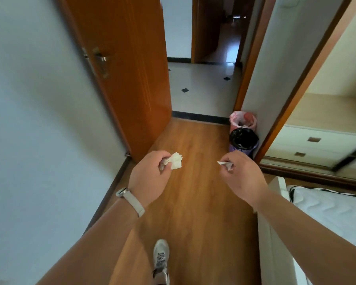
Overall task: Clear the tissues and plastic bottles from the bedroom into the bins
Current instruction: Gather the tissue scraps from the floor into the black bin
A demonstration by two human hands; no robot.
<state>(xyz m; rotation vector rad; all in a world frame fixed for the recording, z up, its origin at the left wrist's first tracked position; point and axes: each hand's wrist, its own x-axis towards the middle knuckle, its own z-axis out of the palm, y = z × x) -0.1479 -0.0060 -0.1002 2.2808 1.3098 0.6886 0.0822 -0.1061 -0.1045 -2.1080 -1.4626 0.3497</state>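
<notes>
Bins [243, 138] between door [127, 79] and wardrobe [327, 130]

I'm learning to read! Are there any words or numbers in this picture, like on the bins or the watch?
None can be read.
The pink bin and the purple bin show no label.
The watch face is too small to read.
The tissue in the left hand and the tissue in the right hand are plain white.

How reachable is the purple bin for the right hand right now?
Probably not yet: right hand, pinching a tissue, is short of the purple bin; only bare floor lies between.
</notes>
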